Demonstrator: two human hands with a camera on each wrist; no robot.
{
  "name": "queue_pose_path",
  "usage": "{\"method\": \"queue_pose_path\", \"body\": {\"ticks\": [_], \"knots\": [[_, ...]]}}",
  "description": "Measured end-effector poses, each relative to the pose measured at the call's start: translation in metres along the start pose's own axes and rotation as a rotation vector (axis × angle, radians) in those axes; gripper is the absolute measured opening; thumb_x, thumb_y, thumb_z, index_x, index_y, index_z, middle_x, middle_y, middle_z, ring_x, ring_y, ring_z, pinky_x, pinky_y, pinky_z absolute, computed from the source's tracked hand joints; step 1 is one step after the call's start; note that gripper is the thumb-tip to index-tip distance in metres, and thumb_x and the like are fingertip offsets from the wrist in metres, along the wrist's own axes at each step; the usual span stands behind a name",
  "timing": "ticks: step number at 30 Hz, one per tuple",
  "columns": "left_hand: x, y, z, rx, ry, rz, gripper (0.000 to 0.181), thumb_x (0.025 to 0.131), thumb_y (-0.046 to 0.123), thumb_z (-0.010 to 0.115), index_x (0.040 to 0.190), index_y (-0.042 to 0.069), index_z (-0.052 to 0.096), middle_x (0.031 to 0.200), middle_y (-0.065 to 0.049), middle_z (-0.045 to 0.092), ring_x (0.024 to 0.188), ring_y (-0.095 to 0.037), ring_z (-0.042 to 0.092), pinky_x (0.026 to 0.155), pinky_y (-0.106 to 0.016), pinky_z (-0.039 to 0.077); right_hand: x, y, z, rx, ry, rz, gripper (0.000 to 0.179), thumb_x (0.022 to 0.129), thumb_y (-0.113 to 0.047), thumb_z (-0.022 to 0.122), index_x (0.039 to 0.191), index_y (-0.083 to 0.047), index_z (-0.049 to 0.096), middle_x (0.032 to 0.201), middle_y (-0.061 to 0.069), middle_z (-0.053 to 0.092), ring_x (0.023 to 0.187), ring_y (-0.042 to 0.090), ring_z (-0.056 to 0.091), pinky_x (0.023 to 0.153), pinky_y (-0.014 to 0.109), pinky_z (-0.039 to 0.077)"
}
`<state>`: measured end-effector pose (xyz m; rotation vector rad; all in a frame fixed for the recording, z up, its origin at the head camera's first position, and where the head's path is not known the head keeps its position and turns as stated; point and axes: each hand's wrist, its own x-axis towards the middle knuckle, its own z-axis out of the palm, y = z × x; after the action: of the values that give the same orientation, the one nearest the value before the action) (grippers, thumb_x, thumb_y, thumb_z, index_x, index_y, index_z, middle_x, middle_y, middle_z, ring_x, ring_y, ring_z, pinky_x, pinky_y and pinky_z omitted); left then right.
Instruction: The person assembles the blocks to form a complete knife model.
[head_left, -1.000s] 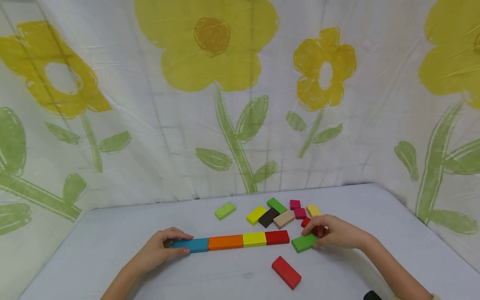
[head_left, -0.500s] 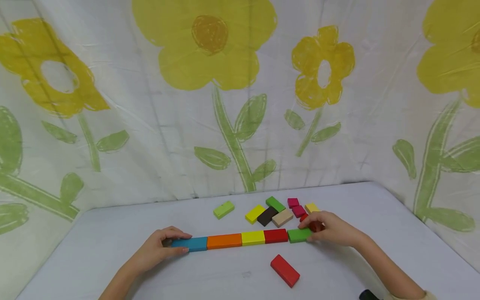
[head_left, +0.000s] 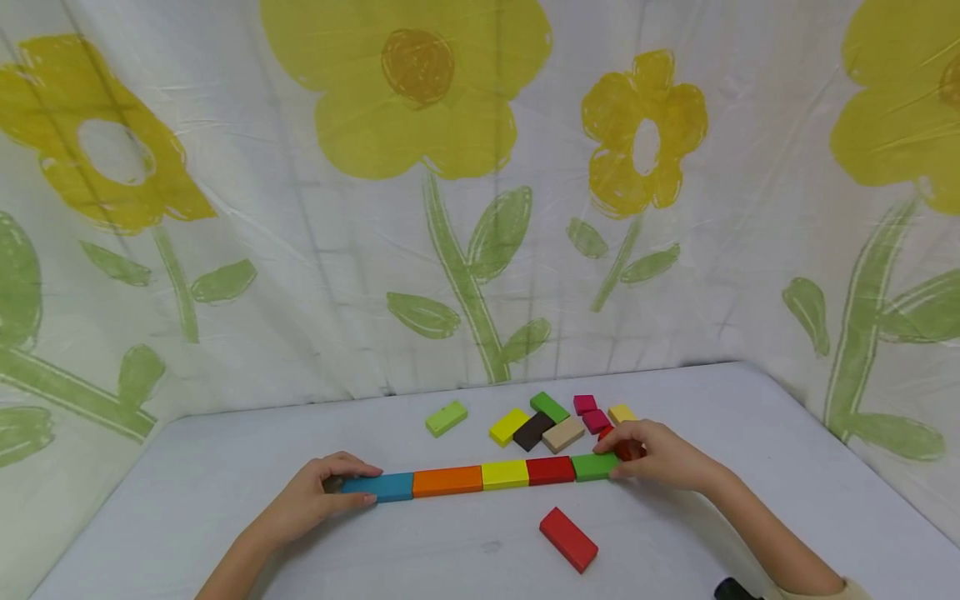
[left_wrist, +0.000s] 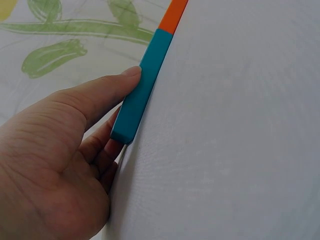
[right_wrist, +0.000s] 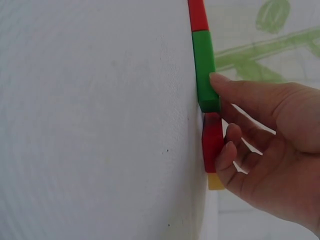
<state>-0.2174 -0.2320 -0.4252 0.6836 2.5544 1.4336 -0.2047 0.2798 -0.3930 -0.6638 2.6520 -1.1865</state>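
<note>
With the blue block (head_left: 390,487) pinched by the left hand (head_left: 307,500) and the green block (head_left: 591,467) by the right hand (head_left: 667,457) at opposite ends of the row (head_left: 498,476), alignment is apparently being done, and a gentle release seems called for.

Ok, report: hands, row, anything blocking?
Left fingers hold blue block; right fingers hold green block. Row of five, end to end. Loose red block lies apart, near side.
</note>
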Motion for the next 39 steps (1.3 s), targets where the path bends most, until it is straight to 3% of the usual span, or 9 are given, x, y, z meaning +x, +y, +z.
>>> {"method": "queue_pose_path", "body": {"ticks": [39], "knots": [[0.0007,0.0018,-0.0008,0.006,-0.010,-0.020,0.029,0.093,0.020,0.082,0.120,0.010,0.080,0.120,-0.007,0.072,0.107,-0.007,0.059,0.093,-0.023,0.048,0.0020,-0.0025,0.0018,0.009,-0.004,0.002,0.028,0.090,-0.007,0.082,0.117,-0.003,0.076,0.113,0.009,0.069,0.097,0.020,0.054,0.070,0.022,0.049]]}}
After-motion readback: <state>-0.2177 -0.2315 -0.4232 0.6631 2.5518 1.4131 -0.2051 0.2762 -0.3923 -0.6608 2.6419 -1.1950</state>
